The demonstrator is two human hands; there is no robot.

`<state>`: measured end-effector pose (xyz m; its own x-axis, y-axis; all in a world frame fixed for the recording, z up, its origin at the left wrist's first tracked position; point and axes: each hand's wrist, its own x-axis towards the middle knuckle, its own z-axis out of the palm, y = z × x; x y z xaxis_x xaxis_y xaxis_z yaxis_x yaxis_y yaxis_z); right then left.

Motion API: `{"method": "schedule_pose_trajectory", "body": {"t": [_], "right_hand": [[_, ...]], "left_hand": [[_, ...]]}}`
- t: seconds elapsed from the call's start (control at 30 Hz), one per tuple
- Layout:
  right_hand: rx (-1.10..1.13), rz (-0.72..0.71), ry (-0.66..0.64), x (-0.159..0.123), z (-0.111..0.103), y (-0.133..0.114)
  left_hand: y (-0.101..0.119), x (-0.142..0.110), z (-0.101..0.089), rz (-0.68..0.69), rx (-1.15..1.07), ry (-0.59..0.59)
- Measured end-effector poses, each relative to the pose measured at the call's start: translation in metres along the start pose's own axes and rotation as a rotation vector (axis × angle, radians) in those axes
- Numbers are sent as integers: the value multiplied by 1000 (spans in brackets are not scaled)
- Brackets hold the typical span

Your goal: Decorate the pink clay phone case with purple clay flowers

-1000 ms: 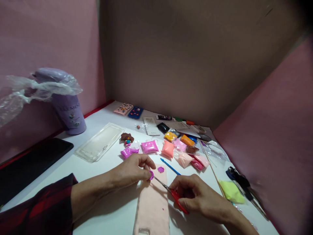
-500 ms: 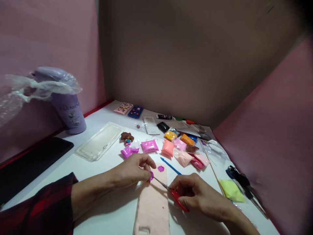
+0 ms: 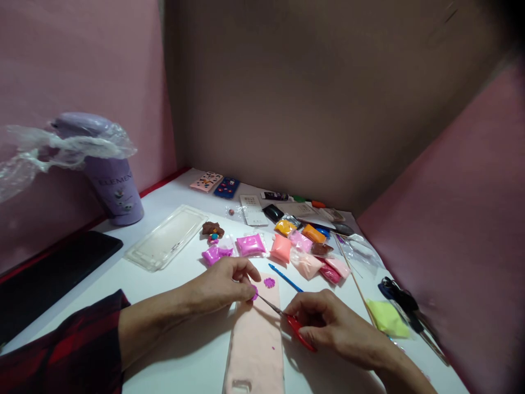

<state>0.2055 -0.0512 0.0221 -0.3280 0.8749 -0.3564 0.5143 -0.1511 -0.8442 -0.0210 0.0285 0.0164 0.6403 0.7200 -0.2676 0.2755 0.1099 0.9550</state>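
Hardly anything has shifted: the left hand (image 3: 223, 282) pinches a scalloped purple clay piece (image 3: 256, 294) over a pale-pink rectangular phone case (image 3: 257, 339); the right hand (image 3: 330, 322) grips red-handled metal scissors (image 3: 296, 326), tips at the piece.

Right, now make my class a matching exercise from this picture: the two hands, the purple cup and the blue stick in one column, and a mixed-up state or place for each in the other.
Column one
1. Left hand
2. Right hand
3. Purple cup
4. Blue stick

Column two
A. Has clear plastic around its upper part
B. Lies on the white table
C. Pinches a small magenta piece
D. Holds red-handled scissors

Right pairs: 1-C, 2-D, 3-A, 4-B
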Motion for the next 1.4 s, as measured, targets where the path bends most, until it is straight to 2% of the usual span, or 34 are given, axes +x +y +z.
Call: {"method": "schedule_pose_trajectory", "body": {"t": [0.27,0.43,0.87,1.17,1.4], "right_hand": [[40,-27,21,-1,-2,0],[33,-61,81,0,-1,0],[0,-50,99,-1,0,1],[36,-16,26,-1,0,-4],[26,-43,23,-3,-1,-2]], "left_hand": [[0,-1,0,-47,-19,37],[-1,-1,0,-73,-77,-2],[-3,2,-1,-89,-150,24],[-6,3,-1,-90,-182,26],[-5,4,-2,-123,-149,31]]}}
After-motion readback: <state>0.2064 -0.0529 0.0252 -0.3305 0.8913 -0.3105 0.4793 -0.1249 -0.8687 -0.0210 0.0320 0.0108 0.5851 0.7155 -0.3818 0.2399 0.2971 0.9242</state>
